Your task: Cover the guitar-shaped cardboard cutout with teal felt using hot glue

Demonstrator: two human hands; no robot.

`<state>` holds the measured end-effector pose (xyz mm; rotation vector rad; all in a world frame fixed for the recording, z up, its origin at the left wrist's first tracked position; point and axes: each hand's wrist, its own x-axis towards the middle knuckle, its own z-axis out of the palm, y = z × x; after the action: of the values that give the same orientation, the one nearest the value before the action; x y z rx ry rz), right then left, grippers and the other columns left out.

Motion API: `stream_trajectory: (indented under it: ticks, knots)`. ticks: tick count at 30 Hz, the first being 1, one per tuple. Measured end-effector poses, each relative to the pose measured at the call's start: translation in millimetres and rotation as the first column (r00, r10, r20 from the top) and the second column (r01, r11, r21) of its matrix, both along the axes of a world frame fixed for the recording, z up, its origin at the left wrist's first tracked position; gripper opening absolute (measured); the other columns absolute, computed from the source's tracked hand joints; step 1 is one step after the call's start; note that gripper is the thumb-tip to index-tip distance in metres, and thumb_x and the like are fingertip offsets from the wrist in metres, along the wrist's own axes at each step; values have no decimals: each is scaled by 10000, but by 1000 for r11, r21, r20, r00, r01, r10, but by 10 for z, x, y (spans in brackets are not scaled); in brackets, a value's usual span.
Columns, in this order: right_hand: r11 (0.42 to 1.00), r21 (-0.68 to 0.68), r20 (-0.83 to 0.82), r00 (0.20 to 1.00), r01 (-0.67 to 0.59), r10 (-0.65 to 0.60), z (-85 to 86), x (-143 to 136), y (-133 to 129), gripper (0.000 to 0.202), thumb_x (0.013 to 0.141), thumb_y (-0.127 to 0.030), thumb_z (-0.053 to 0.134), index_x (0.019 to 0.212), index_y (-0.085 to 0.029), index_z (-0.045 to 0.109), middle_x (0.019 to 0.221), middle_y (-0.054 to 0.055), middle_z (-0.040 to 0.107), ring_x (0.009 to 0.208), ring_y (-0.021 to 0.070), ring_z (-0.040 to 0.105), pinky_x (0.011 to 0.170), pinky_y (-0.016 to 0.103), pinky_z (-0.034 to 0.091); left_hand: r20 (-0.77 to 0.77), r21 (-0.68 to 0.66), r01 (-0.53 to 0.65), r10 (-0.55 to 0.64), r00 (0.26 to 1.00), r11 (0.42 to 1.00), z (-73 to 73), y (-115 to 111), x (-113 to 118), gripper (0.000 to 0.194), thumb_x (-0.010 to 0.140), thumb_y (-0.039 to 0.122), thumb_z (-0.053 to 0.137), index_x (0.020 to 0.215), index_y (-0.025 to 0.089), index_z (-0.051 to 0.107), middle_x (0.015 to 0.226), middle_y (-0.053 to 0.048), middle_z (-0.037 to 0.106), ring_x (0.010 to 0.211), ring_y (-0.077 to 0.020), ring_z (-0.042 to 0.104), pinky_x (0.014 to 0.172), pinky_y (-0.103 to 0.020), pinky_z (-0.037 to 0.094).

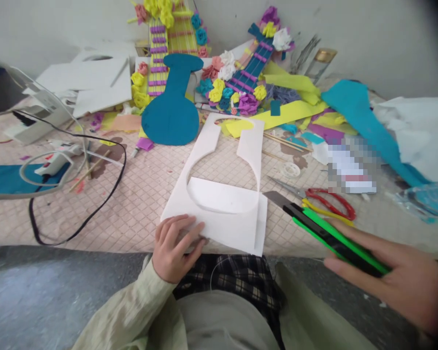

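Observation:
A white foam board (pixel 222 226) lies at the table's front edge, with a guitar-shaped opening cut through it. Under its right side a second white sheet (pixel 219 192) shows through the round part of the opening. My left hand (pixel 177 245) rests on the board's near left corner, fingers spread flat. Held in my right hand (pixel 394 277) is a green and black utility knife (pixel 328 233), its blade out and pointing left, just right of the board and apart from it. A blue guitar-shaped cutout (pixel 171 112) lies beyond the board.
Red and yellow handled scissors (pixel 328 201) lie behind the knife. Two flower-decorated paper guitars (pixel 158 58) lean at the wall among crepe paper strips (pixel 292 114). At left are a glue gun (pixel 60 158), a looping black cable (pixel 122 167) and a power strip (pixel 40 121).

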<state>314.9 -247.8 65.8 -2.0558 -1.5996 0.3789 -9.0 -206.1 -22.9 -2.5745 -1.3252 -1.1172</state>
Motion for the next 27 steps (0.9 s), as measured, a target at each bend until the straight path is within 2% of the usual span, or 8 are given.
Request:
stream_trajectory:
  ticks: [3, 5, 7, 12, 17, 20, 23, 27]
  knots:
    - [985, -164, -122, 992, -43, 23, -85, -152, -55, 306, 580, -519, 639, 711, -243, 634, 574, 3, 646, 526, 184, 604, 477, 257, 495, 2, 29, 31, -31, 1000, 999, 20, -45, 1, 378, 679, 60, 634, 1021, 219, 604, 972, -70, 617, 918, -215, 557, 793, -367, 415]
    - [974, -225, -234, 970, 17, -71, -174, -319, -106, 323, 663, -517, 582, 565, -212, 543, 397, -20, 521, 376, 135, 503, 400, 238, 435, 12, 58, 43, -43, 999, 997, 44, -77, 25, 376, 682, 43, 629, 1015, 217, 610, 943, -65, 633, 896, -209, 560, 766, -353, 409]
    - [967, -250, -402, 903, 54, -154, -273, -512, -154, 345, 705, -511, 554, 568, -198, 512, 363, -28, 480, 354, 117, 468, 395, 227, 411, 37, 78, 56, -59, 998, 995, 70, -102, 68, 363, 680, 48, 638, 1005, 208, 612, 919, -65, 641, 880, -207, 559, 746, -345, 403]
    - [964, -199, -653, 709, 178, -266, -411, -893, -168, 314, 644, -450, 655, 676, -183, 493, 344, -59, 450, 328, 87, 406, 365, 206, 358, 57, 23, 150, -151, 987, 988, 144, -133, 161, 319, 691, 104, 646, 992, 203, 610, 882, -56, 646, 849, -198, 561, 754, -350, 378]
    - [968, -124, -719, 653, 216, -238, -326, -945, -97, 318, 626, -394, 686, 671, -193, 445, 348, -72, 439, 324, 76, 391, 361, 198, 345, 81, -119, 217, -208, 975, 969, 356, -13, 136, 306, 768, 160, 529, 1071, 190, 563, 1053, -93, 599, 980, -231, 519, 818, -386, 339]
    - [979, -89, -744, 642, 182, -187, -247, -904, -89, 320, 610, -376, 700, 661, -195, 441, 374, -68, 454, 322, 78, 399, 339, 198, 340, -27, -244, 222, -235, 972, 944, 531, 175, 146, 346, 815, 212, 465, 1157, 172, 505, 1131, -101, 577, 1072, -243, 481, 878, -399, 300]
    - [982, -25, -768, 625, 186, -138, -177, -878, -95, 321, 596, -347, 714, 637, -190, 437, 519, -30, 555, 322, 64, 412, 322, 198, 344, -101, -446, 293, -372, 923, 846, 681, 358, 213, 298, 825, 286, 469, 1089, 177, 554, 987, -66, 654, 968, -230, 560, 865, -390, 300]
    - [977, 32, -798, 594, 211, -103, -137, -834, -87, 326, 595, -311, 721, 630, -185, 422, 659, -12, 596, 328, 51, 433, 308, 190, 343, 38, -638, 447, -554, 831, 627, 814, 464, 334, 202, 816, 264, 484, 955, 202, 617, 814, -12, 689, 754, -174, 629, 793, -326, 363]
